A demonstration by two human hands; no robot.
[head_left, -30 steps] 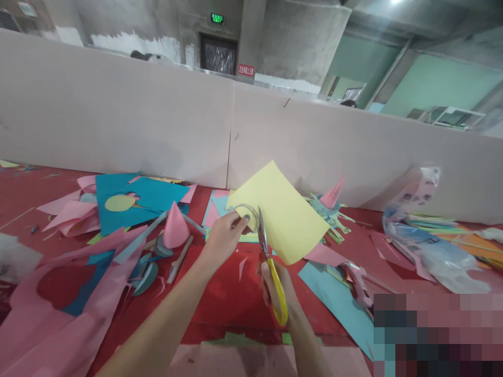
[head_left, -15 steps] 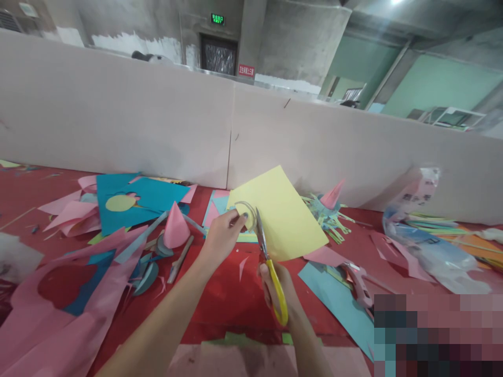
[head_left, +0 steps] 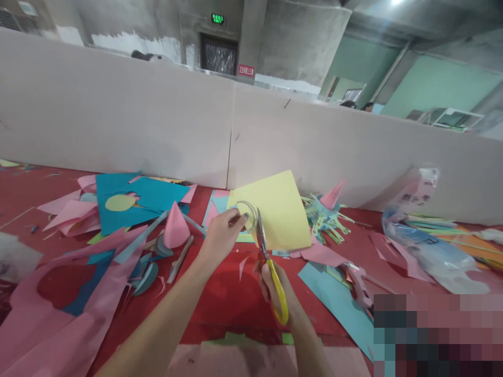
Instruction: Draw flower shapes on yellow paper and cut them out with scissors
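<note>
My left hand [head_left: 226, 230] pinches the left part of a yellow paper sheet [head_left: 285, 212], together with a thin grey ring [head_left: 248, 204] that lies against the paper. In my right hand [head_left: 273, 285] are scissors with yellow handles [head_left: 281, 298]. The scissor blades [head_left: 260, 230] point up and away from me, at the sheet's left part beside the ring. Whether the blades are apart is hard to tell.
A pink cone [head_left: 176, 226] and blue paper [head_left: 137, 201] are on the left. To the right are another pink cone [head_left: 332, 196] on green strips, a pink glue gun [head_left: 359, 285] and a plastic bag [head_left: 440, 251]. A pale partition [head_left: 157, 120] stands behind.
The yellow sheet has turned, its right corner shifting left and its top corner slightly right. Both hands have stayed nearly in place.
</note>
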